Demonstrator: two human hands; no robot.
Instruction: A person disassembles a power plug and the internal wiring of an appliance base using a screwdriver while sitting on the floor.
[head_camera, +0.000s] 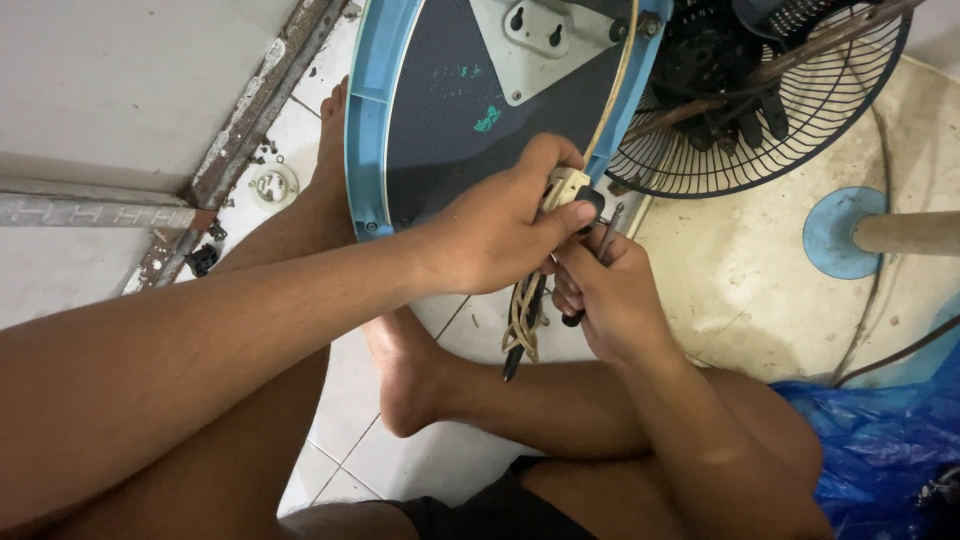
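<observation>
Sitting on white floor tiles, left hand gripping cream plug, right hand closed around screwdriver, fan grille nearby

Open tiled floor lies left of the legs. Far ahead, the tilted blue-rimmed fan base and black fan grille block passage; blue plastic sheeting crowds the near right.

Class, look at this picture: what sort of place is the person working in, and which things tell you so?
Probably a home floor used as a makeshift repair spot. The person sits barefoot on white floor tiles, with a round blue fan base and a black wire fan guard lying dismantled nearby.
</observation>
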